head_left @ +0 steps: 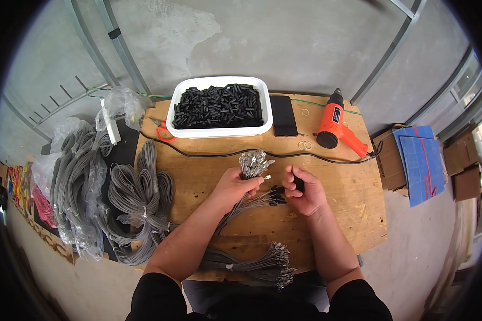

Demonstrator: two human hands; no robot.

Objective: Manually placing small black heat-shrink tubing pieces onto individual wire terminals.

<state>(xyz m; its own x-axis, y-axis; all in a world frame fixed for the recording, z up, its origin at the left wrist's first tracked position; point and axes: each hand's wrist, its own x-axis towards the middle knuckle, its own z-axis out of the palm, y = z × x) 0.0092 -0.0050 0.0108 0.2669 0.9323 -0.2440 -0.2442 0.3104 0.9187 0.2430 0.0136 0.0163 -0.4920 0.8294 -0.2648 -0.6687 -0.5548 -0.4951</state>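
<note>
My left hand is closed around a bundle of thin grey cables, whose silvery metal terminals stick up above the fist. Just to the right, my right hand is turned partly palm up with curled fingers. Against its palm rest black tube pieces; how many is hidden. Between and below the hands, more grey cables with black ends lie on the wooden table. Nearest me is a tied bundle of grey cables with bare metal ends.
A white tub full of short black tubes stands at the back. Beside it lie a black phone, an orange heat gun and red-handled pliers. A black cord crosses the table. Coiled grey cables fill the left side.
</note>
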